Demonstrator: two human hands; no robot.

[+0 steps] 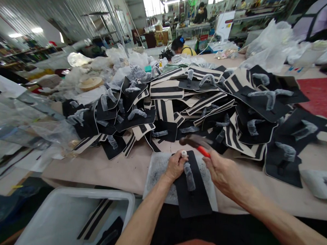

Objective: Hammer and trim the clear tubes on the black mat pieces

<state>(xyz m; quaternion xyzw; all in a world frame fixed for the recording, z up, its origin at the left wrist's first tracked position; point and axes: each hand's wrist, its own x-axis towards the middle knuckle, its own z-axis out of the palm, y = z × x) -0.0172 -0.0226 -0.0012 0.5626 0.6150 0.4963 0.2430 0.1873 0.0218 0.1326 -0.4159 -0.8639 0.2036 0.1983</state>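
Observation:
My left hand (175, 167) is closed around a short white-topped tool (184, 153), held upright near the far end of a black panel (196, 200); its lower end is hidden by my fingers. A plastic-wrapped piece, probably a handle (190, 179), is attached to the panel. Under the panel lies a pale, marked board (156, 170) at the table's front edge. My right hand (222, 174) grips a hammer (197, 141) by its orange-red handle. The hammer's head, slightly blurred, is raised just beyond the white-topped tool and apart from it.
A wide heap of black panels with cream-striped backs (167, 89) covers the table (105, 174) ahead. At lower left stands a white bin (92, 193) with a few panels inside. Clear plastic bags (271, 40) lie right and left. A person (188, 50) sits beyond the heap.

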